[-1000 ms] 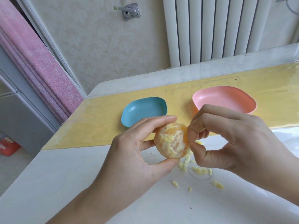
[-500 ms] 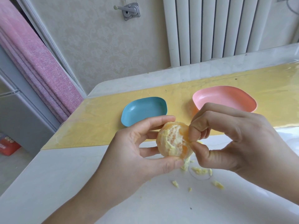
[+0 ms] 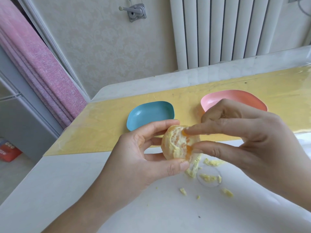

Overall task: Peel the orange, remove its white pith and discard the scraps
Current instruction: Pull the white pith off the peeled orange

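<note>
A peeled orange [image 3: 176, 142], still patched with white pith, is held above the white table. My left hand [image 3: 144, 155] grips it between thumb below and fingers above. My right hand [image 3: 249, 140] touches its right side: forefinger and thumb reach out straight to the fruit, fingertips against the flesh, the other fingers curled back. Pale pith scraps [image 3: 208, 177] lie on the table below and to the right of the orange.
A blue dish [image 3: 150, 114] and a pink dish [image 3: 217, 100] stand on the yellow mat [image 3: 101, 125] behind my hands. A white radiator [image 3: 227, 31] is against the wall, and the table's left edge [image 3: 30, 174] drops off to the floor.
My left hand has turned the orange, showing more orange flesh. My right hand's forefinger and thumb have stretched out from a tight pinch to touch the fruit's right side.
</note>
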### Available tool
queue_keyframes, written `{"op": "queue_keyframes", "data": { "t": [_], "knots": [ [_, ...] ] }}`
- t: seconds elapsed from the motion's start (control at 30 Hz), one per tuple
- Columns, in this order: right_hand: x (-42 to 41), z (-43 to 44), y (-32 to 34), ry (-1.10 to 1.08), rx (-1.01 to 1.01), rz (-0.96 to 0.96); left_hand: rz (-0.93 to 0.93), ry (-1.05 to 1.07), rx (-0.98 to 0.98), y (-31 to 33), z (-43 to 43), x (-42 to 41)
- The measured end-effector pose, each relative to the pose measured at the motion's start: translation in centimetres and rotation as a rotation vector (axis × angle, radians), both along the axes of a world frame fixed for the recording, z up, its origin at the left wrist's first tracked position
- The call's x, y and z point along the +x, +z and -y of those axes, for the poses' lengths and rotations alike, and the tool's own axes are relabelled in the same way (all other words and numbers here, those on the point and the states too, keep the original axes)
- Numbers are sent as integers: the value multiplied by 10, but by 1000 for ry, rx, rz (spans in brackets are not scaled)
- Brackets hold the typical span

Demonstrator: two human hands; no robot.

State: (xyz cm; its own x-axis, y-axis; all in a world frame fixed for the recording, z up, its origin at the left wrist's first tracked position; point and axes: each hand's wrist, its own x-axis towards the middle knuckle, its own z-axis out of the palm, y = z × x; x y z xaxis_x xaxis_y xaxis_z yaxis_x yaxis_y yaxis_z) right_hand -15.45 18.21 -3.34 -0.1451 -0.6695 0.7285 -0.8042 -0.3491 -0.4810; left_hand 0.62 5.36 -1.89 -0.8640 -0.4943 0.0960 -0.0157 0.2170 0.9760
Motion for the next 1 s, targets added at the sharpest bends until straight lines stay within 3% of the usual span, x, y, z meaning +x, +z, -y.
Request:
{"op": "queue_keyframes", "data": {
  "t": [0.1,0.33,0.53,1.0],
  "knots": [
    [2,0,0,5,-26,32,2,-5,-12,0,-1,0],
    [5,1,-4,-119,-50,-166,-4,0,-7,-4,0,-2],
    [5,2,-4,-123,-8,-178,5,20,-41,-5,-1,-3],
    [9,4,-8,-2,105,-32,59,275,-421,-2,-13,-1]
  ]
}}
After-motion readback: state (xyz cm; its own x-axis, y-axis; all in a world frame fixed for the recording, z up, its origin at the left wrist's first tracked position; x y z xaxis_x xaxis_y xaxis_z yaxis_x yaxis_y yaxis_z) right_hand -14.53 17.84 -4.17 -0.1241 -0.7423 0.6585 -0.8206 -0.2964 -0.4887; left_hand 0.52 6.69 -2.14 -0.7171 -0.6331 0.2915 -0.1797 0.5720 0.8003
